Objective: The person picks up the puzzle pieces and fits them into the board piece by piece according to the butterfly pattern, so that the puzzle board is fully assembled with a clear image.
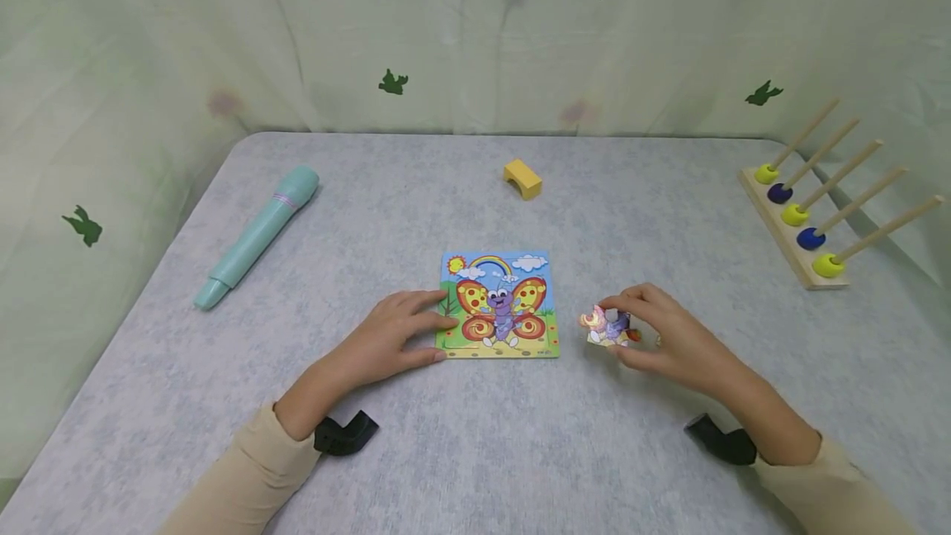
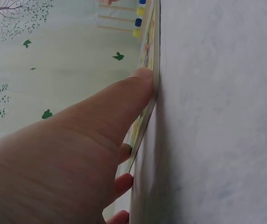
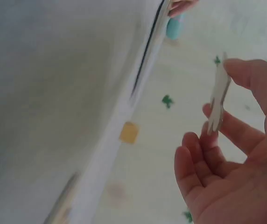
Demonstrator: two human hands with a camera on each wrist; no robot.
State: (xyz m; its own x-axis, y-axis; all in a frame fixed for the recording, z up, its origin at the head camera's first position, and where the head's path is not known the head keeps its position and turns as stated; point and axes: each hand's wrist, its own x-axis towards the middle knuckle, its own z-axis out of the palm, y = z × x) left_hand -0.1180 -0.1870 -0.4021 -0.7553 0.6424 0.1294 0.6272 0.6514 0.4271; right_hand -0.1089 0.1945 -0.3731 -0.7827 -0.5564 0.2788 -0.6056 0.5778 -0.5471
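A flat square puzzle board with a butterfly picture lies on the table between the two hands. The left hand rests at the board's left side, its fingers loosely extended and its thumb on the lower left corner; the left wrist view shows thumb and fingertips along the board's edge. To the right of the board, the right hand pinches a thin colourful puzzle piece between thumb and fingers. In the right wrist view this piece is seen nearly edge-on, its pale side showing, raised off the table.
A turquoise toy microphone lies at the left of the table. Behind the board is a yellow arch block. A wooden peg rack with yellow and blue beads stands at the right edge. A patterned curtain hangs behind.
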